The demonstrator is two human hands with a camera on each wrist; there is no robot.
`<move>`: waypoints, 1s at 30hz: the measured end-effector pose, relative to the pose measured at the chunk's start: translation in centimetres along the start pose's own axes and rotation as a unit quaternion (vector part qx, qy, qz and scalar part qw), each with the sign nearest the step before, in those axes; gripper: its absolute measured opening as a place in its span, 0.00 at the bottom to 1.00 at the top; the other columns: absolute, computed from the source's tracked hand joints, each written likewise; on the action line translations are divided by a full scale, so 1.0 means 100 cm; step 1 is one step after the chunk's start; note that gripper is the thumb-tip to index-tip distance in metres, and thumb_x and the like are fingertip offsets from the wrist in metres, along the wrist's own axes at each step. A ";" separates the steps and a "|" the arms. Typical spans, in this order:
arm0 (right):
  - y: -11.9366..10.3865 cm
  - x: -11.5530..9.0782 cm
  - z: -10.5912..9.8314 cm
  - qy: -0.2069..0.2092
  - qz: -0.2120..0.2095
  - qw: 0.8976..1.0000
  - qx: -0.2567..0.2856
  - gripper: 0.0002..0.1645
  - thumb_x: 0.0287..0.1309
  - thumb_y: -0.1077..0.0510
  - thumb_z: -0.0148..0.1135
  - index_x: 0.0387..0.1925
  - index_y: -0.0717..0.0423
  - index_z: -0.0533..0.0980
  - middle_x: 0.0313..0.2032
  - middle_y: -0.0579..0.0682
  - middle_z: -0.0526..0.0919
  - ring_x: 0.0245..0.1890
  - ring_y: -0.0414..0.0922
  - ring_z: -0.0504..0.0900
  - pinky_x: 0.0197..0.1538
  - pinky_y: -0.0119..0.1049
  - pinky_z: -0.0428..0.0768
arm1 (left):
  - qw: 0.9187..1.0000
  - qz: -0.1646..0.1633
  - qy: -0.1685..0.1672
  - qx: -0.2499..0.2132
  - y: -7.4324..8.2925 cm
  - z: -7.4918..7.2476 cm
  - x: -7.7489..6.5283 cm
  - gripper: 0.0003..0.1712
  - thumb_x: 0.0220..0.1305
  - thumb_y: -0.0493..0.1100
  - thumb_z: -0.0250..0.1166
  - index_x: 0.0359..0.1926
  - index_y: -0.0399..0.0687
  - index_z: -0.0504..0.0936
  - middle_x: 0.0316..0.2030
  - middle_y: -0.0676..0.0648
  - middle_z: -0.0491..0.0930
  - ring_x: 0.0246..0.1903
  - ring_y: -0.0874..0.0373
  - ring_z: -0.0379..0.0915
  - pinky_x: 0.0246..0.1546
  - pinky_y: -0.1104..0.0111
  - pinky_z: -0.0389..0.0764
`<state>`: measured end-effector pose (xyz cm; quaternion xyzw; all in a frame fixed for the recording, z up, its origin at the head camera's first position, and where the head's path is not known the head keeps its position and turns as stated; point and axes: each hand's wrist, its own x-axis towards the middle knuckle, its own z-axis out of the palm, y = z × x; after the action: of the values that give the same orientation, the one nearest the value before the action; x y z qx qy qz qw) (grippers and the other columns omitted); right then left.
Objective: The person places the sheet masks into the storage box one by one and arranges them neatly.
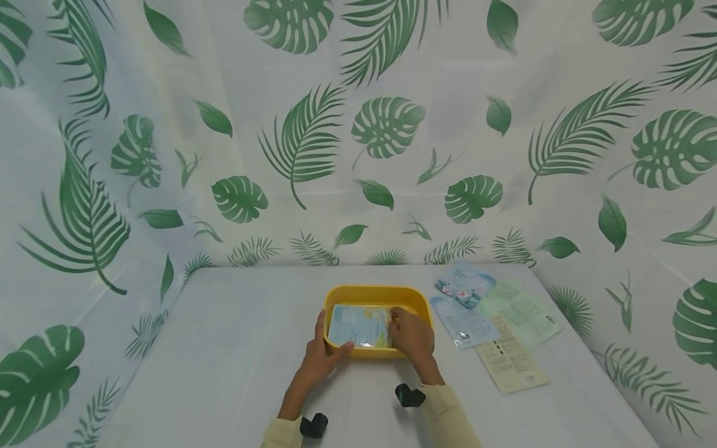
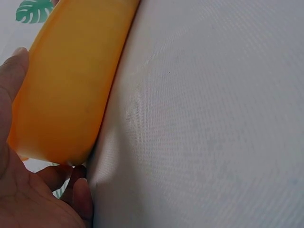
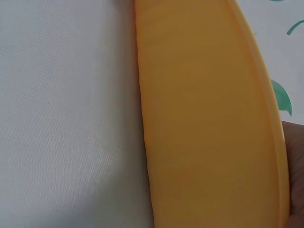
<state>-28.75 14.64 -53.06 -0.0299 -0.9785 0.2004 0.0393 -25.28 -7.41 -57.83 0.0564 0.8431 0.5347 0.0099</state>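
Observation:
A yellow tray (image 1: 370, 353) with rounded corners sits on the white table, and its side wall fills much of both wrist views. My left hand (image 1: 320, 361) grips its left end, thumb by the near rim; in the left wrist view, fingers curl around the corner of the tray. Inside lies a flat, glossy light-blue packet (image 1: 355, 323) with yellow-green print, resembling a sheet mask sachet. My right hand (image 1: 413, 336) reaches over the tray's right side and pinches the right end of that packet, its fingertips partly hidden. In the right wrist view only a bit of this hand shows.
Right of the tray several flat packets overlap: a blue floral one (image 1: 463, 283), a pale blue one (image 1: 462, 322), a green one (image 1: 523, 311) and a cream one (image 1: 512, 358). The white table (image 1: 224, 348) meets a leaf-print curtain (image 1: 313, 211) at the back.

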 end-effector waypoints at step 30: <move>0.004 -0.002 0.001 0.010 -0.011 1.000 0.009 0.23 0.61 0.50 0.63 0.57 0.53 0.77 0.30 0.47 0.83 0.19 0.42 0.68 0.21 0.32 0.65 | 0.999 0.016 0.013 0.030 0.009 0.001 -0.006 0.60 0.59 0.56 0.69 0.77 0.45 0.38 0.67 0.25 0.61 0.65 0.33 0.63 0.63 0.41 0.65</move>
<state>-28.51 14.95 -53.32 -0.0209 -0.9764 0.2086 0.0513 -24.56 -6.97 -57.08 0.0626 0.8580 0.5097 -0.0114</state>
